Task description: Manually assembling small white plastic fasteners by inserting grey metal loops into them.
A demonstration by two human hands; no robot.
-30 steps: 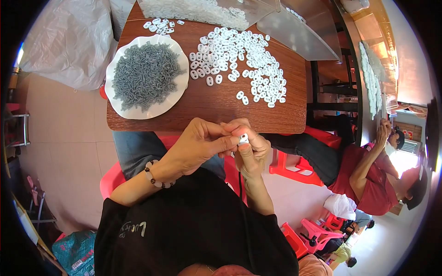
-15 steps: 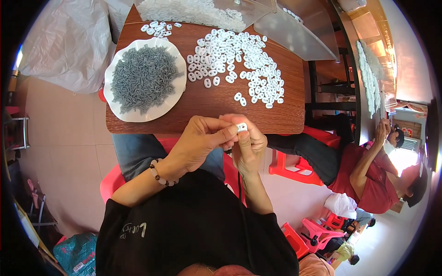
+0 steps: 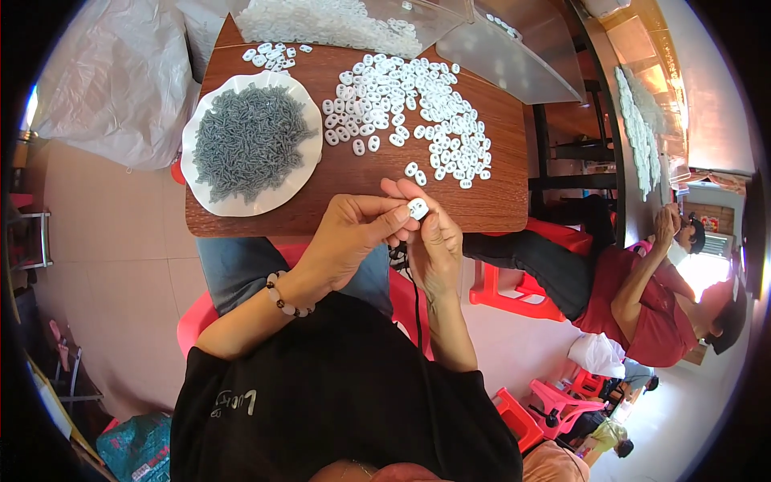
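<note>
"Brown wood-grain table, pale tiled floor beyond it. What about the hands?"

"Left hand pinches a white two-hole piece between thumb and fingertips, seen against the table's near edge. Right hand curls close around its other side; I cannot tell whether those fingers press on it."

"What could go wrong?"

"So small a hold could slip if the fingertips roll it, I'd guess, dropping it toward the lap. That dark cord by the right forearm might snag, too."

"Anything in the way?"

"Scattered white two-hole pieces crowd the table ahead. Leftward, a scalloped white plate heaped with grey rod-shaped pieces takes up that side. Clear bin walls and translucent pieces block the far edge."
</note>
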